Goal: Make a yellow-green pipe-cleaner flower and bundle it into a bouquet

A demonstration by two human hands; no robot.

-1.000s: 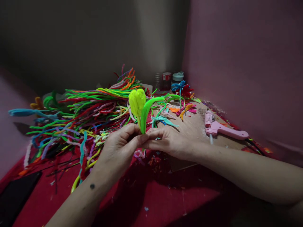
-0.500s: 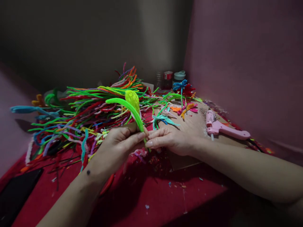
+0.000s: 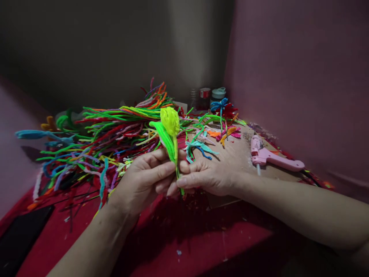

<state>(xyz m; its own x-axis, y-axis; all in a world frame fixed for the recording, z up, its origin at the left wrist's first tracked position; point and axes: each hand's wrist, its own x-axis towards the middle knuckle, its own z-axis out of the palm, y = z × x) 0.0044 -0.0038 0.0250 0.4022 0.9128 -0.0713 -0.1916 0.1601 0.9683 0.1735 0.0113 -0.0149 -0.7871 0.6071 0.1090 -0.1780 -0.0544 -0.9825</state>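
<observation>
A yellow pipe-cleaner flower (image 3: 170,121) stands upright between my hands, its bud above my fingers. Just left of the bud a bright green leaf (image 3: 165,139) lies along the stem and leans left. My left hand (image 3: 150,173) pinches the stem and the leaf's base between thumb and fingers. On the other side, my right hand (image 3: 201,175) closes its thumb and fingertips on the lower stem, close to the left fingertips. The green lower end of the stem pokes out below the fingers.
A large heap of coloured pipe cleaners (image 3: 109,130) covers the left and back. A pink glue gun (image 3: 273,158) lies on cardboard at the right. Small pipe-cleaner flowers (image 3: 220,105) and a lidded bottle (image 3: 218,93) are behind. A black phone (image 3: 25,232) rests at lower left.
The flower and leaf have turned: the bud now shows in front, slightly further right, with its stem visible. The leaf has come closer to the bud, and my right fingers sit slightly lower.
</observation>
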